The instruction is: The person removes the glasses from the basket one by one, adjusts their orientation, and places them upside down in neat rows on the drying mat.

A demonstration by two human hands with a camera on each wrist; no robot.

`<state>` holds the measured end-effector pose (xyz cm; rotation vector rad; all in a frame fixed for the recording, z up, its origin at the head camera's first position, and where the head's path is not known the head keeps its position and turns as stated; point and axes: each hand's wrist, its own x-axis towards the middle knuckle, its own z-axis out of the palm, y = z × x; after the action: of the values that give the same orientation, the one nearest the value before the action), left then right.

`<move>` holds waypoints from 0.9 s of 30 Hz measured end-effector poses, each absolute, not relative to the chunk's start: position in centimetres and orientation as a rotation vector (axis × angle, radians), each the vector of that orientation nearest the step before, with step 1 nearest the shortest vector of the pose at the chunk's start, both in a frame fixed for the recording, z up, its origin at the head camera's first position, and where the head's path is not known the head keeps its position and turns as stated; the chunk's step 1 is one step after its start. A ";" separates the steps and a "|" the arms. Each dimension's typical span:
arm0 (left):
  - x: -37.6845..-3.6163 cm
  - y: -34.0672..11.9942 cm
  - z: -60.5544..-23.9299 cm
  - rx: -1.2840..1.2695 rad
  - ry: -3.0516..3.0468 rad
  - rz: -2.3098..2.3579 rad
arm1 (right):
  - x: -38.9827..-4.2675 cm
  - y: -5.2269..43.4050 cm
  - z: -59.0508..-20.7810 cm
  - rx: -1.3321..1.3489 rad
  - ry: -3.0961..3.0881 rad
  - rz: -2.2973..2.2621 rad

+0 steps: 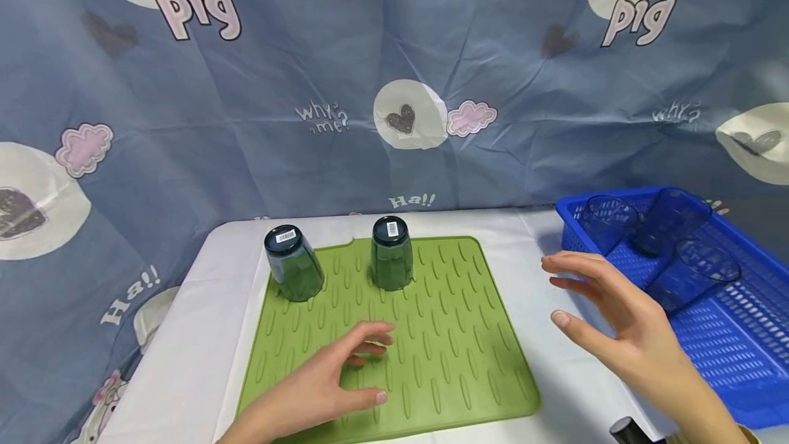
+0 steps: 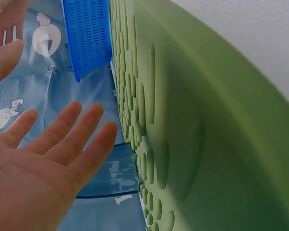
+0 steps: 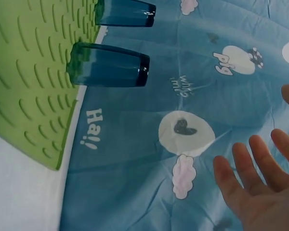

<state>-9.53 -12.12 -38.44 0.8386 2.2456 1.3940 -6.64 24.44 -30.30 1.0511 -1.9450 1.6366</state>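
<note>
Both forearms were cut off by the lower edge of the head view, and a dark object (image 1: 630,430) at the bottom right showed too little of itself to identify.

On the left, two blue tumblers stood upside down on the far edge of a ribbed green mat (image 1: 456,348), which lay on a white table (image 1: 185,362). The left tumbler (image 1: 293,263) stood at the mat's far-left corner, tilted in the head view, and the second tumbler (image 1: 392,253) stood near it to the right; each carried a barcode sticker on its upturned base.

The left hand (image 1: 320,389) lay palm-down over the near part of the mat, fingers straight and loosely spread, gripping nothing; whether the fingertips actually touched the ribs could not be told.

The right hand (image 1: 616,321) hovered above the table between the mat and a blue basket (image 1: 733,355), fingers spread, holding nothing. It was close to the basket's near-left side. Inside the basket lay three more clear blue tumblers (image 1: 672,238), tipped on their sides, their outlines hard to separate against the blue mesh.
</note>
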 end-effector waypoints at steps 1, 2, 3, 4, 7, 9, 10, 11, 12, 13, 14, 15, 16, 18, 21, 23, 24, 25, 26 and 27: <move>-9.5 -12.1 -38.4 0.837 2.248 1.393 | -6.6 24.6 -30.3 1.018 -1.971 1.617; -9.5 -12.2 -38.4 0.835 2.251 1.391 | -6.5 24.8 -30.4 0.978 -2.003 1.592; -9.5 -12.2 -38.4 0.834 2.253 1.390 | -6.4 25.1 -30.4 0.938 -2.033 1.567; -9.5 -12.2 -38.4 0.833 2.254 1.388 | -6.3 25.4 -30.5 0.890 -2.068 1.536; -9.6 -12.1 -38.4 0.839 2.261 1.410 | -6.2 26.3 -30.6 0.773 -2.153 1.459; -9.8 -12.1 -38.5 0.846 2.268 1.457 | -6.0 26.9 -30.5 0.722 -2.206 1.417; -9.9 -12.1 -38.5 0.849 2.266 1.488 | -5.9 27.2 -30.4 0.704 -2.239 1.392; -10.1 -12.1 -38.5 0.851 2.259 1.519 | -5.8 27.5 -30.2 0.701 -2.261 1.379; -10.2 -12.2 -38.6 0.854 2.249 1.551 | -5.8 27.7 -30.1 0.691 -2.292 1.353; -10.3 -12.2 -38.6 0.855 2.239 1.576 | -5.6 27.9 -29.9 0.678 -2.329 1.309; -10.3 -12.3 -38.6 0.857 2.229 1.592 | -5.5 28.1 -29.6 0.646 -2.376 1.264; -10.4 -12.3 -38.6 0.863 2.219 1.603 | -5.4 28.3 -29.4 0.617 -2.418 1.220; -10.4 -12.4 -38.6 0.869 2.208 1.610 | -5.2 28.4 -29.2 0.589 -2.454 1.175; -10.4 -12.4 -38.7 0.882 2.205 1.613 | -5.0 28.8 -28.8 0.535 -2.516 1.084; -10.3 -12.3 -38.8 0.894 2.202 1.607 | -4.8 29.3 -28.4 0.512 -2.546 0.987; -10.3 -12.3 -38.8 0.886 2.196 1.601 | -4.9 29.7 -28.1 0.533 -2.538 0.938; -10.3 -12.3 -38.8 0.882 2.194 1.597 | -5.0 30.0 -28.0 0.546 -2.530 0.916; -10.3 -12.3 -38.8 0.878 2.193 1.593 | -5.1 30.2 -27.9 0.548 -2.527 0.894; -10.3 -12.3 -38.9 0.873 2.193 1.590 | -5.2 30.5 -27.8 0.544 -2.529 0.873; -10.3 -12.3 -38.9 0.872 2.193 1.588 | -5.4 30.8 -27.6 0.538 -2.529 0.868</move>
<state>-10.30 -12.30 -38.87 0.8721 2.1932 1.5879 -5.39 30.77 -27.65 0.5379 -2.5289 0.8683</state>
